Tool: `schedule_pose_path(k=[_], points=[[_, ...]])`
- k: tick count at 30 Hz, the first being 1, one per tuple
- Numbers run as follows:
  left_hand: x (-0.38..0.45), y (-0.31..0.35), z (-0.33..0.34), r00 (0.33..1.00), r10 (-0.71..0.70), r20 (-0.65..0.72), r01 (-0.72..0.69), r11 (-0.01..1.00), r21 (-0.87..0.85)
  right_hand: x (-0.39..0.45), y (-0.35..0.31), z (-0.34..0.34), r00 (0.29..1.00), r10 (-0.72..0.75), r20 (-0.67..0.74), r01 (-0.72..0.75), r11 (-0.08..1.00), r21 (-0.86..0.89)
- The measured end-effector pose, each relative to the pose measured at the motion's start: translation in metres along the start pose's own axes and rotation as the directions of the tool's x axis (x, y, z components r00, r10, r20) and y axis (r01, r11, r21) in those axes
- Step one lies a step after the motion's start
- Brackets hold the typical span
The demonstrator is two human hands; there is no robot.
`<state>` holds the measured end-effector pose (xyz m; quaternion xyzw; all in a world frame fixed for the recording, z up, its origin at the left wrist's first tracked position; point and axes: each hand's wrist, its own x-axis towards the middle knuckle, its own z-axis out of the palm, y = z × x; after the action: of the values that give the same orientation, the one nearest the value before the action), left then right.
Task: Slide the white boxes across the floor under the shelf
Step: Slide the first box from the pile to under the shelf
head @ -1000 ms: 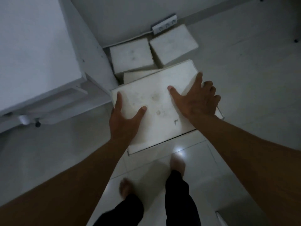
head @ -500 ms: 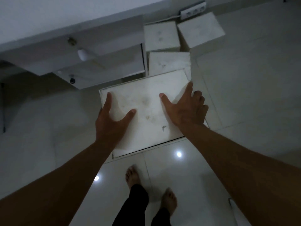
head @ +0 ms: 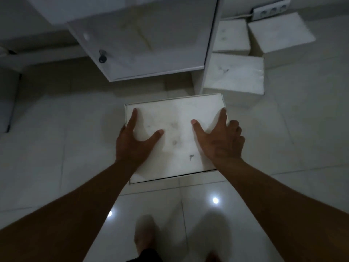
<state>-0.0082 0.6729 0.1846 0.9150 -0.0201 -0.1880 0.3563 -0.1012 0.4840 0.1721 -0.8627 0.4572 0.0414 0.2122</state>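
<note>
**Both hands on the big white box, out on the tiles**

We see the large white box (head: 177, 137) lying flat on the tiled floor (head: 56, 140) at the centre of the view, in front of the white shelf unit (head: 151, 40) that sits at twelve o'clock. The left hand (head: 134, 142) grips its nine o'clock edge, forefinger stretched along the rim and thumb spread across the top. The right hand (head: 219, 140) takes the three o'clock edge the same way, thumb on the lid, the other fingers curled over the side. Both are spread wide and clasp the box between them.

At about one o'clock, just beside the shelf unit's upright, lie three smaller white boxes (head: 236, 74), close together. Beyond them, against the wall, sits a power strip (head: 272, 9). A key (head: 102, 56) hangs in the cabinet door. One bare foot (head: 145, 235) shows at six o'clock.
</note>
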Motion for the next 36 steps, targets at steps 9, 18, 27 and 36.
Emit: schedule_pose_path(k=[9,18,27,36], points=[[0.074,-0.108,0.087,0.998,-0.004,-0.068,0.001,0.999,-0.053,0.056,0.016,0.147,0.995,-0.073,-0.062,0.072,0.997,-0.011],[0.112,-0.172,0.145,0.990,-0.057,-0.129,0.048,0.997,-0.067,0.092,0.031,0.229,0.981,-0.175,-0.087,0.172,0.984,-0.043],[0.131,-0.174,0.156,0.947,0.199,-0.254,-0.111,0.940,0.322,0.081,0.051,0.246,0.622,-0.749,-0.227,0.754,0.652,-0.085],[0.183,-0.159,0.131,0.939,0.330,0.097,-0.327,0.771,0.547,0.087,0.075,0.242,0.247,-0.953,0.175,0.961,0.218,-0.169]])
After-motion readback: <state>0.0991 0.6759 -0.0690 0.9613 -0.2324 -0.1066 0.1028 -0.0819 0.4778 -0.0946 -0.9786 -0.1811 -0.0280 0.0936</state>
